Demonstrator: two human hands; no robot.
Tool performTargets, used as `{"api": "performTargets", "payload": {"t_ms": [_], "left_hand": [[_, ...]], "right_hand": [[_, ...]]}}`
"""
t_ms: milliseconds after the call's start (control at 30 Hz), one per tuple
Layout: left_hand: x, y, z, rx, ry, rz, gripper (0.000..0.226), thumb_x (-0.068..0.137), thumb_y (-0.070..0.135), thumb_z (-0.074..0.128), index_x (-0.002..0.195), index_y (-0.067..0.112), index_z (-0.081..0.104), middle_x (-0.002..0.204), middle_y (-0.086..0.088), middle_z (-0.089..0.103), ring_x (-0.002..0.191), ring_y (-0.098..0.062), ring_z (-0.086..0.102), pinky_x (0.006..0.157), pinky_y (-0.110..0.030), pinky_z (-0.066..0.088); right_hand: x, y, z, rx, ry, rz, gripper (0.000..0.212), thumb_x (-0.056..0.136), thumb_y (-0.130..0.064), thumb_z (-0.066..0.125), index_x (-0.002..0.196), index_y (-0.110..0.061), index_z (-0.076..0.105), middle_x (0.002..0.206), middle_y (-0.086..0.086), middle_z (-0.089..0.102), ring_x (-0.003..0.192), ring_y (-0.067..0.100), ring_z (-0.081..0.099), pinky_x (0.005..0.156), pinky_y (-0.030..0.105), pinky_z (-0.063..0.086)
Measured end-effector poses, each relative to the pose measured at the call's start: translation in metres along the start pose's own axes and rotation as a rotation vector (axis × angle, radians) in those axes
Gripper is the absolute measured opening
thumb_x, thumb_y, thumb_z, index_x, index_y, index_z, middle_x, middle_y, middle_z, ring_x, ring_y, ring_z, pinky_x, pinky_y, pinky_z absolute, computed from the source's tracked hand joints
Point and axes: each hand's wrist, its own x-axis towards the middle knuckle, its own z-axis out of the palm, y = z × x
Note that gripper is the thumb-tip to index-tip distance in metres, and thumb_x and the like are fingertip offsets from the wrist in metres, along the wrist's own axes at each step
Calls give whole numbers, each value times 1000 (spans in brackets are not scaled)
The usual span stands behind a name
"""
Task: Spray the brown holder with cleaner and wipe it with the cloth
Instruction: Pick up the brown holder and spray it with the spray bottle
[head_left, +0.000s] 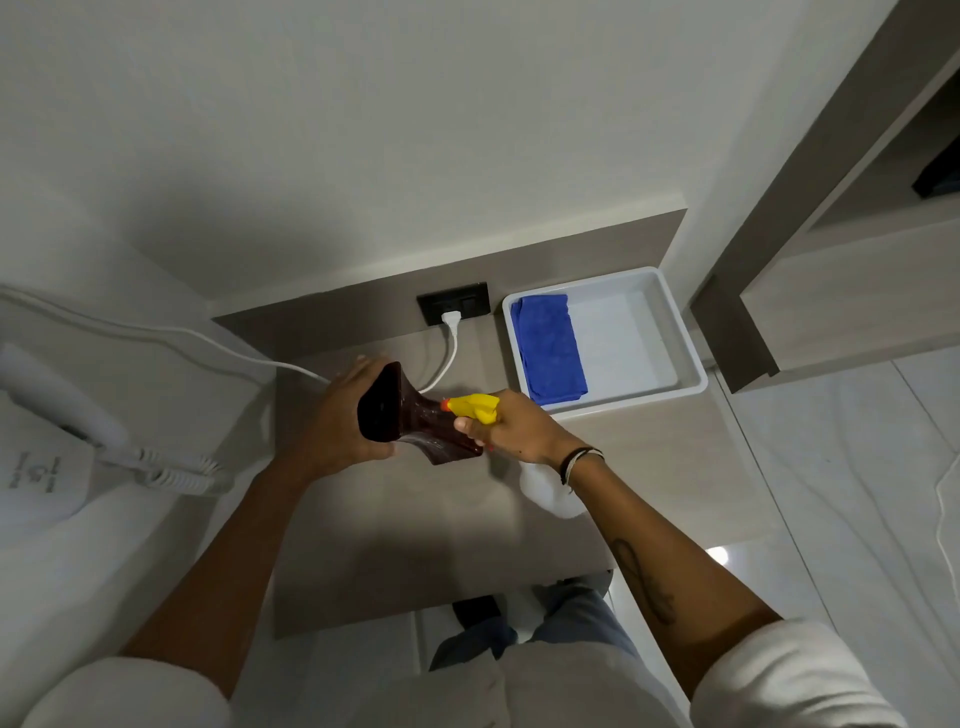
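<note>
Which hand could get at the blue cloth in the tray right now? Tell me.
Probably neither, as things stand. The right hand is nearer the blue cloth, which lies uncovered in the white tray, but its grip holds the spray bottle. The left hand holds the brown holder.

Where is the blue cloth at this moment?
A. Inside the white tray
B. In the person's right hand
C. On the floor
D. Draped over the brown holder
A: the blue cloth lies folded in the left part of the white tray, away from both hands.
</note>
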Motion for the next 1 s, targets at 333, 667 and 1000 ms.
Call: {"api": "performTargets", "payload": {"t_ms": [333,667,1000], "left_hand": [[-6,0,-11,-1,27,-73,117,56,31,102,157,21,43,153,-4,54,137,-25,53,111,-47,51],[7,17,-22,-63,85,-392,77,69,57,92,129,15,69,108,-2,74,98,-24,72,77,-33,59],[-2,21,-14,-82,60,-470,91,79,73,76,148,18,56,142,-13,65,123,-33,65,104,-46,57]], "right_hand": [[-9,20,-5,-114,37,92,49,102,-51,63,129,-10,67,112,13,77,102,27,73,94,42,60],[-24,-20,30,-137,107,-178,39,101,-48,66,124,-17,68,119,5,75,101,23,71,85,36,58],[-17,-26,39,-147,133,-111,41,101,-54,62,115,-17,70,105,9,78,92,27,73,83,48,61]]}}
